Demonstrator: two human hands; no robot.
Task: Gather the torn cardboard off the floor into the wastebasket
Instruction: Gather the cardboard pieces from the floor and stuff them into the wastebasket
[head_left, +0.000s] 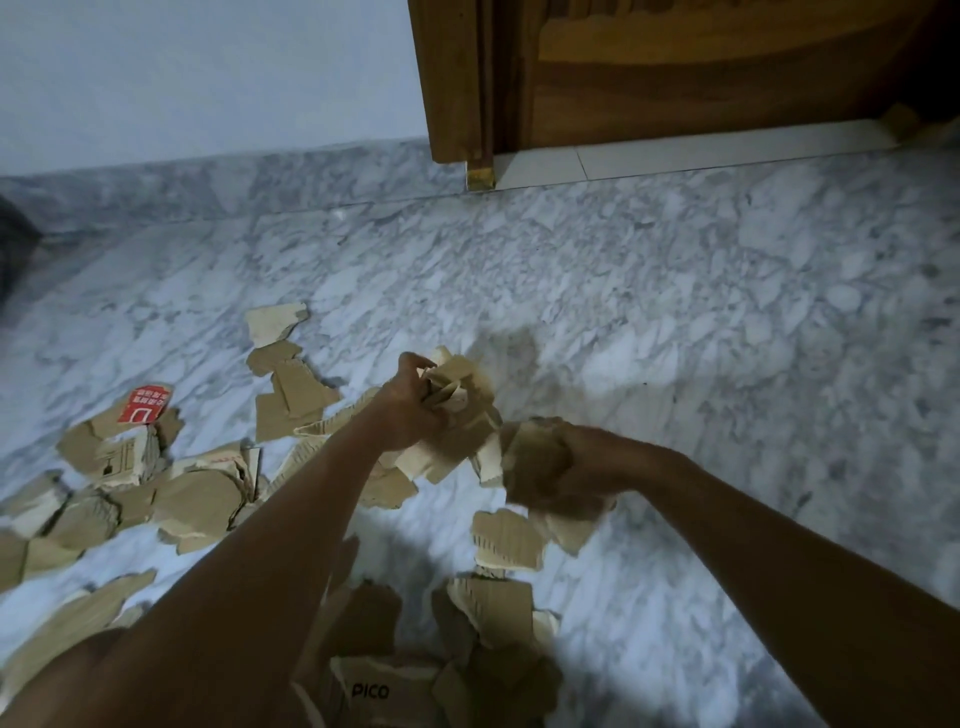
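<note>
- Floor (675, 312), marble and polished-looking. Most of the torn cardboard (171, 493) lies scattered over it, left of and beneath the arms, well apart from the wooden door (675, 78). The wastebasket is not in view, so the length of the carry is unknown. Main risk, as I judge it: a long carry with both hands full re-scatters the load.
- Left bundle (457, 410). The left hand (410, 410) has its fingers curled round a thick fan of pieces whose edges jut out at several angles. The stack is loose and the sizes uneven, so outer sheets would likely slide free if the grip eases or the wrist tips.
- Right bundle (535, 457). The right hand (566, 462) holds a wad with its fingers closed round it (motion-blurred, exact finger placement unclear). A quick swing could shed pieces.
- The two bundles sit just beside each other. If they are merged into one hand, the combined wad probably outgrows a single grip.
- Corrugated piece (506, 540) just below the right hand. I cannot tell whether it lies on the floor or is dropping. If dropping, the right grip is already leaking.
- PICO-printed piece (384, 691) sits low between the arms. It is easy to tread on, and cardboard on a slick floor could skid underfoot.
- Red-labelled piece (143, 410) lies on the far-left fringe of the scatter. It is an outlier that a sweep could miss.
</note>
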